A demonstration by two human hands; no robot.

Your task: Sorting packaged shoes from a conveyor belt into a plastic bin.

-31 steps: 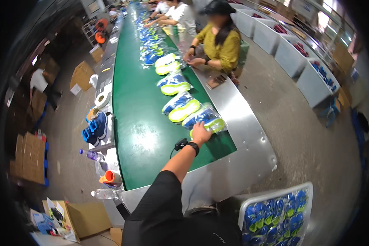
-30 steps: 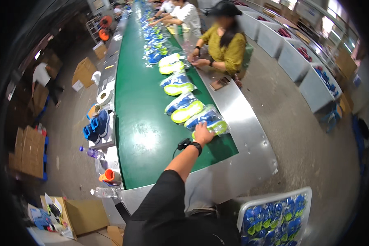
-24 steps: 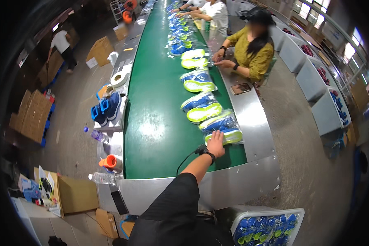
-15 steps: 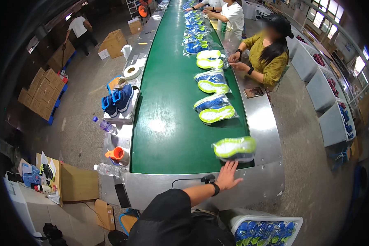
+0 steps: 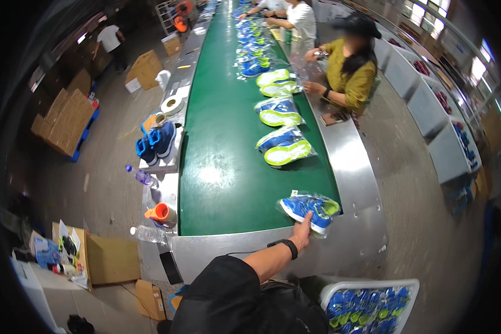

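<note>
My left hand [image 5: 301,232] is closed on a blue sneaker [image 5: 309,211] in a clear plastic bag. This sneaker has a white sole edge and a lime-green lining, and lies at the near right corner of the green conveyor belt [image 5: 222,206], partly over the metal edge. A black band circles my left wrist. Farther up the belt, several bagged blue sneakers [image 5: 285,153] lie in a row with lime soles showing. My right hand is out of sight. Close to my body at the lower right stands a white bin [image 5: 414,289] full of bagged blue and lime shoes.
Along the belt's left side are dark blue shoes [image 5: 162,139], a tape roll [image 5: 171,104], bottles [image 5: 147,234], an orange tape dispenser [image 5: 160,212] and a phone [image 5: 170,267]. A co-worker in a mustard top [image 5: 348,72] works on the right. Grey bins [image 5: 453,150] stand beyond.
My left hand has gone from spread beside a lime-soled bagged shoe to gripping a bagged sneaker there, its blue upper now showing. The view has shifted slightly. The co-worker's hands have moved apart.
</note>
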